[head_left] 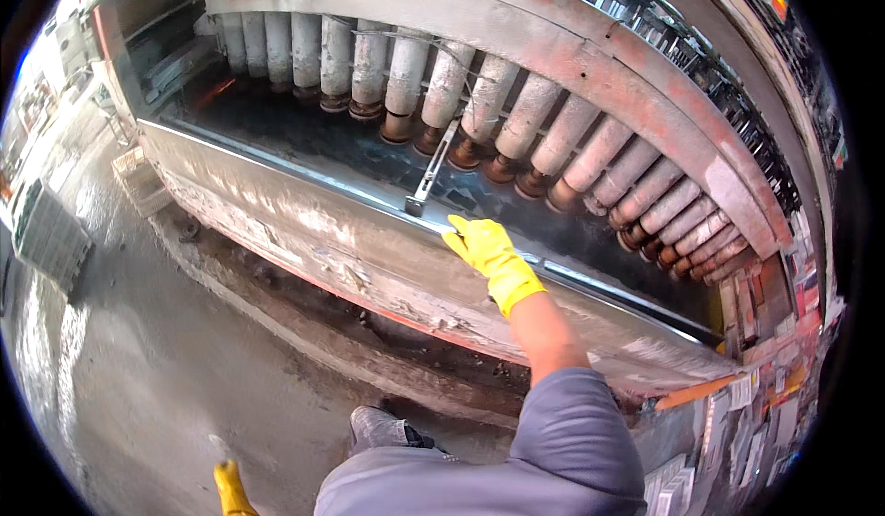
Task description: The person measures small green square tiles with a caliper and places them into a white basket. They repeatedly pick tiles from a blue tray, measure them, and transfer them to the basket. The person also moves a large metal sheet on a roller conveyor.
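Metal rail (369, 200), from ten to four o'clock, looks stiff, probably slippery, best held by its edge; right hand (486, 245) at its middle, left hand (230, 490) at seven o'clock; I cannot tell whether either grips

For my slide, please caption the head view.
Right hand in yellow glove near shiny metal rail, facing grey cylinders.

The right hand (486, 251) and left hand (230, 490) are covered in smooth, rubbery-looking yellow, faintly shiny on the right. The sleeve (576, 424) is matt grey cloth. Far off, the cylinders (369, 69) look dull and chalky, their lower ends rusty brown. The curved beam (544, 28) is scuffed, with worn reddish paint. The trough wall (277, 207) is rough and crusted, its metal rim (304, 172) glossy. At left the floor (184, 369) has a wet sheen.
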### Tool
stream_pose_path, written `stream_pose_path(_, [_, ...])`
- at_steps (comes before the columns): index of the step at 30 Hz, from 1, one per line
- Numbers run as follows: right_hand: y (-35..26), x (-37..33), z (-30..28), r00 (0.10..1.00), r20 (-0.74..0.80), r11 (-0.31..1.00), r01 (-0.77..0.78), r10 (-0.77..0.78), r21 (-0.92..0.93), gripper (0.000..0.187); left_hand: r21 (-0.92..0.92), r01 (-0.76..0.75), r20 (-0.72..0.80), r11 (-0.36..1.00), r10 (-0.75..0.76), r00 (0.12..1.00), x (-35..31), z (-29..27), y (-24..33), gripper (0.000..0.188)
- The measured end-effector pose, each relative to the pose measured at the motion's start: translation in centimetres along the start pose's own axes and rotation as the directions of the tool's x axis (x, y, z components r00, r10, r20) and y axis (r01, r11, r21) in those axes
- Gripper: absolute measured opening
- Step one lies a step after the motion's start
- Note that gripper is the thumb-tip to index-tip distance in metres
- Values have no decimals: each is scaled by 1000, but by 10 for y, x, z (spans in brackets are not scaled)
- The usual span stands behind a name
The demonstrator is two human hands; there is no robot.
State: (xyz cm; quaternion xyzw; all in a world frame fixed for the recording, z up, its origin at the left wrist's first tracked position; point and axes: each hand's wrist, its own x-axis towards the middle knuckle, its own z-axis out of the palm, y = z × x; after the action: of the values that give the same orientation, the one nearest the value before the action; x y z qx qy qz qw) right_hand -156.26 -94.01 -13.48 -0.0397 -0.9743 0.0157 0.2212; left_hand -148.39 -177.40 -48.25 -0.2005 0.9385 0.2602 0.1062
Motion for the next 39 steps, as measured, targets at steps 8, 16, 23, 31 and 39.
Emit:
stream_pose_path(8, [-27,-13,-11,999,-5,979,-54,54,-196,41,-390,-460,-61,798,476,877,146,-55,227,34])
stream_pose_path(16, [-46,-22,48,716,-492,783,-613,496,-103,29,-21,126,680,992,-78,729,171,-17,98,25])
stream_pose_path(23, [-87,13,82,578,-422,637,-771,699,-1,30,67,146,541,987,-159,826,330,-58,90,30])
stream_pose_path(31, [-198,178,168,629,-368,696,-714,685,75,30,-263,-663,-225,701,624,749,719,-91,289,41])
stream_pose_path(39, [-213,241,213,105,-197,154,-955,975,255,52,-74,-984,-305,164,935,179,735,-189,716,43])
